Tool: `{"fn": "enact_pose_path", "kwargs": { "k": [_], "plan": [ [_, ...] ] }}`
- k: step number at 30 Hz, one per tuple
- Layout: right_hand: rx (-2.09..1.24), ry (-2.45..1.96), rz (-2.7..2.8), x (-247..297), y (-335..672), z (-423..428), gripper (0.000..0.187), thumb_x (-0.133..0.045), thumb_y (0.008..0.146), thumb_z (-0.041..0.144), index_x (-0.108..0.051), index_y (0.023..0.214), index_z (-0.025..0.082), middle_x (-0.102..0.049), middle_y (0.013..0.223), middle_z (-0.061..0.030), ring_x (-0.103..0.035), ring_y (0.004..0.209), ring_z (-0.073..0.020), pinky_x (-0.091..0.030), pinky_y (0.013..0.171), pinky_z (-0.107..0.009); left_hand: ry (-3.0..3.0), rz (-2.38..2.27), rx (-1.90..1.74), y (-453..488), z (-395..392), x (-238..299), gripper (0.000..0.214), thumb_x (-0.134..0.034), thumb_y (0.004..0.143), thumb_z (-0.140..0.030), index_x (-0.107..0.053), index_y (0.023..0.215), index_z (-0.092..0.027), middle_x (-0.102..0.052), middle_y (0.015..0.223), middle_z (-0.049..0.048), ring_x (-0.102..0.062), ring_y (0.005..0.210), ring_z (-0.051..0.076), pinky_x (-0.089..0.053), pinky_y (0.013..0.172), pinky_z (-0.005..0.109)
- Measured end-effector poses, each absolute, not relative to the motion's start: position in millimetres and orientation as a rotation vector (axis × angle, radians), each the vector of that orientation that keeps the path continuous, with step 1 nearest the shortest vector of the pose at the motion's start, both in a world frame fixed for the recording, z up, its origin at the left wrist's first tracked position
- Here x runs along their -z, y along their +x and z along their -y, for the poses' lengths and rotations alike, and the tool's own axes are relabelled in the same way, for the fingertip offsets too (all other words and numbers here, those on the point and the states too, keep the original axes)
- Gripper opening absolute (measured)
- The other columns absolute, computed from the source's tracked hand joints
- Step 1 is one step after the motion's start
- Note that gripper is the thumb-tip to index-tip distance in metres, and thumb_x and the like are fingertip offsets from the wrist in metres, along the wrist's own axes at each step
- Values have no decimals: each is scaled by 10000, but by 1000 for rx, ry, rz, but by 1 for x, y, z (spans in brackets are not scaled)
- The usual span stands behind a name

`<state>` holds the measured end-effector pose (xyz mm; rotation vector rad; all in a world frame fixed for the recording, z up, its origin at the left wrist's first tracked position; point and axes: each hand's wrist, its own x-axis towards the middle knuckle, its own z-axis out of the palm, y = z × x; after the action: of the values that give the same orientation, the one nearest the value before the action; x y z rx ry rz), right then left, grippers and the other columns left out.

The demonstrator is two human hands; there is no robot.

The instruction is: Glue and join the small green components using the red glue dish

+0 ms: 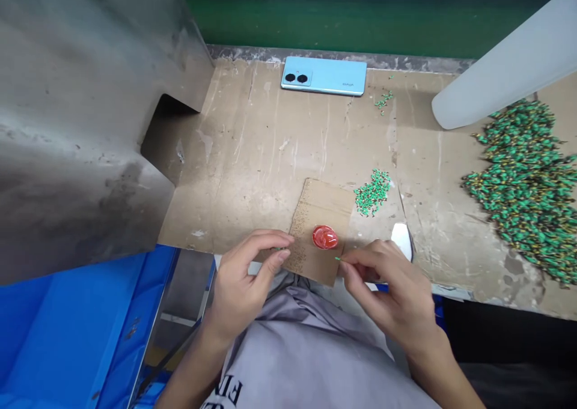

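My right hand pinches a small green piece between thumb and fingertips, just below and to the right of a small red dish. The dish has a glossy surface inside and sits on a piece of brown cardboard. Along the left side of the cardboard run many tiny dark holes or dots. At that left edge is my left hand, thumb and fingers curled together with a bit of green showing between them. A small pile of green pieces with dark ends lies beyond my right hand.
A big heap of green and yellowish pieces covers the right side. A white tube slants in above it. A light blue phone lies at the back. A metal housing stands at left, above a blue bin.
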<state>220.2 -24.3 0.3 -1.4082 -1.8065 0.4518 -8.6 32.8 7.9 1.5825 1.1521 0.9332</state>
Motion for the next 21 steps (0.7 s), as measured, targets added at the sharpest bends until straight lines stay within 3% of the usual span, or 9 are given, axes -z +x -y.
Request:
{"fn": "enact_pose_path", "kwargs": {
  "k": [4,8,21],
  "plan": [
    [-369,-1428,1978,0,199,34,126,-580,1021,93,-630,970,197,-596,634,41,-551,527,-136,-405,572,-303,1922,-996,-839,-16,-51,5,186,-648,1000,-114,-739,1112,-232,-797,1089,43,-725,1064,202,-575,954,353],
    [-282,-1516,2030,4,182,35,245,-538,1033,113,-653,825,175,-553,524,52,-522,422,-132,-341,509,-322,2074,-891,-805,-17,-62,13,160,-642,1004,-115,-730,1119,-183,-796,1061,69,-700,1038,210,-575,932,365],
    [-198,-1605,2155,6,178,34,337,-492,1036,146,-684,760,167,-613,510,10,-587,407,-162,-290,505,-332,2100,-913,-815,-16,-58,17,140,-637,1015,-140,-725,1119,-171,-790,1051,64,-680,1046,208,-547,952,362]
  ]
}}
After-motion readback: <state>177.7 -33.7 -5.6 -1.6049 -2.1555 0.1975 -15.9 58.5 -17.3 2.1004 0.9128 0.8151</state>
